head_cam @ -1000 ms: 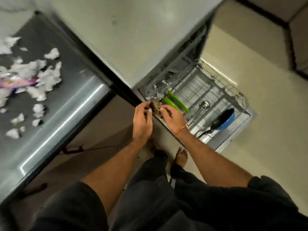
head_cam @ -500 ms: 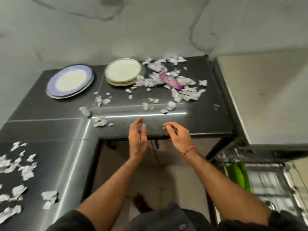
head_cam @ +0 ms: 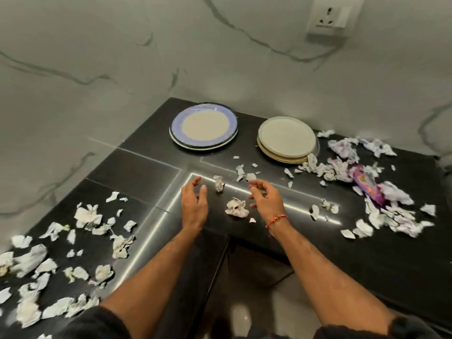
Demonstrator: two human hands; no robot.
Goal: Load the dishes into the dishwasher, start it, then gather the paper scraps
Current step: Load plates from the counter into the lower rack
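Plates (head_cam: 204, 125) waited in two stacks at the counter's (head_cam: 137, 167) back; my left hand (head_cam: 194, 204) and right hand (head_cam: 266, 199) hovered empty, fingers loosely spread. I judged sliding under the blue-rimmed stack's edge safest.

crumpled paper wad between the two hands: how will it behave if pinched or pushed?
The crumpled paper wad looks thin and creased, so it would probably crush under a pinch. Likely very light; a push should slide it easily across the glossy black countertop. Its irregular shape makes rolling far unlikely.

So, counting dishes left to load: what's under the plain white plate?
Under the white plate sit tan plates, only their edges showing; their count and faces are covered.
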